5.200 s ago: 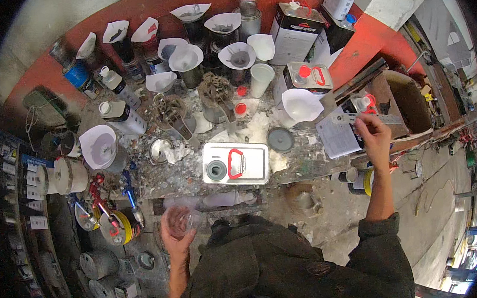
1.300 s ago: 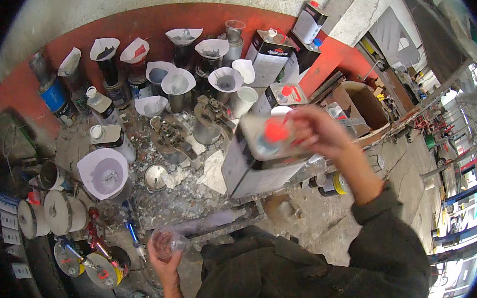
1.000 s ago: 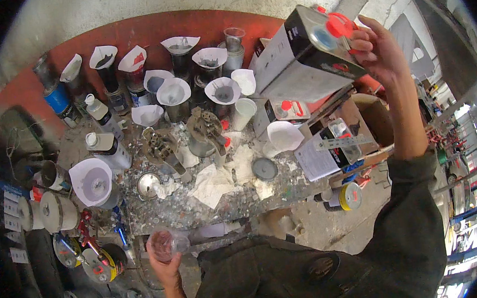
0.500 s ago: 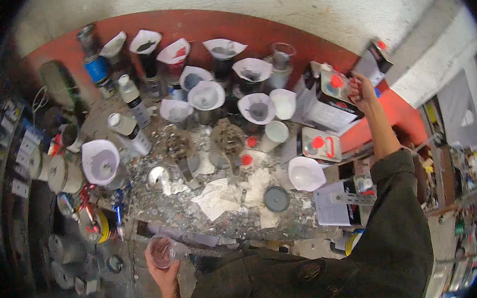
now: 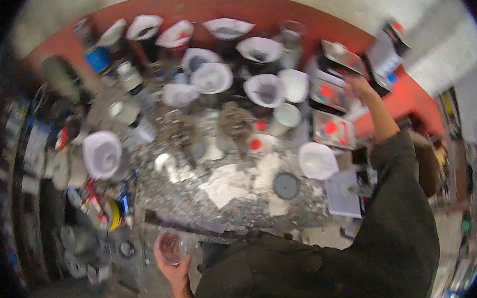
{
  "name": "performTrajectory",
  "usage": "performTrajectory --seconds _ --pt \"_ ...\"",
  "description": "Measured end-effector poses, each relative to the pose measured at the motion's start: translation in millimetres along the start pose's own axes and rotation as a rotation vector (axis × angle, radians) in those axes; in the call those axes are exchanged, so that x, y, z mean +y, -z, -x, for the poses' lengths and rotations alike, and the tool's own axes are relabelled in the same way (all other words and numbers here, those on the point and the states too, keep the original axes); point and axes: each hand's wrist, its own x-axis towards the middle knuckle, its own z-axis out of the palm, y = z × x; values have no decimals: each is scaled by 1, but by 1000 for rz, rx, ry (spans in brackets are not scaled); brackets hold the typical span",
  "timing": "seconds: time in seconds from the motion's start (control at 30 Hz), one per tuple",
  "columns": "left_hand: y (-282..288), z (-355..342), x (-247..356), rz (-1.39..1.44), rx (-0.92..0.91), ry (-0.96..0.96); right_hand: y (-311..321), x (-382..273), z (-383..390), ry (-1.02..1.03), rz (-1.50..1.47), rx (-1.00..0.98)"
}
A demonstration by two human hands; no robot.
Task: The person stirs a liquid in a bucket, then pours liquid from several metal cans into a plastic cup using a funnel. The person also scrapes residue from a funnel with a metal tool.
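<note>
At the lower left, my left hand (image 5: 172, 268) is wrapped round a clear plastic cup (image 5: 172, 248) with a pinkish-brown coating or content inside. My right arm reaches to the back right of the bench. There my right hand (image 5: 360, 88), blurred by motion, is closed at the side of a rectangular metal can (image 5: 330, 96) with a red cap; the exact grip is hard to see. In front of that can stands another red-capped can (image 5: 334, 130). A further can (image 5: 344, 54) with a pale cap is behind it.
Several cups with white paper cone filters (image 5: 211, 78) crowd the back of the spattered bench (image 5: 158, 207). White bottles (image 5: 124, 110) stand at the left. A dark round lid (image 5: 286, 185) and white paper (image 5: 224, 185) lie near the front. A paper-lined cup (image 5: 317, 161) is below the cans.
My right hand and the red-capped can have moved nearer and slightly left, away from the pale-capped can. My left hand still holds the cup. The whole view has shifted a little.
</note>
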Motion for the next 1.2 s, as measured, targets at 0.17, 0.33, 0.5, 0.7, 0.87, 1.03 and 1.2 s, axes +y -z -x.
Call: performTrajectory --seconds 0.17,0.33,0.5,0.7,0.87,1.03,1.2 --pt "-4 -29 -11 54 -184 64 -14 -129 138 316 149 221" --pt "-15 -63 -13 65 -504 116 -15 -107 295 406 609 317" --pt "-20 -81 -3 127 -742 196 -71 -22 400 413 1085 333" --pt "-6 -88 14 70 -900 239 -113 30 388 193 1396 505" --pt "15 -85 23 65 -809 160 -114 -19 360 531 1490 705" --pt "26 -58 4 109 -620 119 -140 -29 331 990 1391 644" --pt "9 -22 -4 187 -603 130 -168 44 296 732 1428 403"
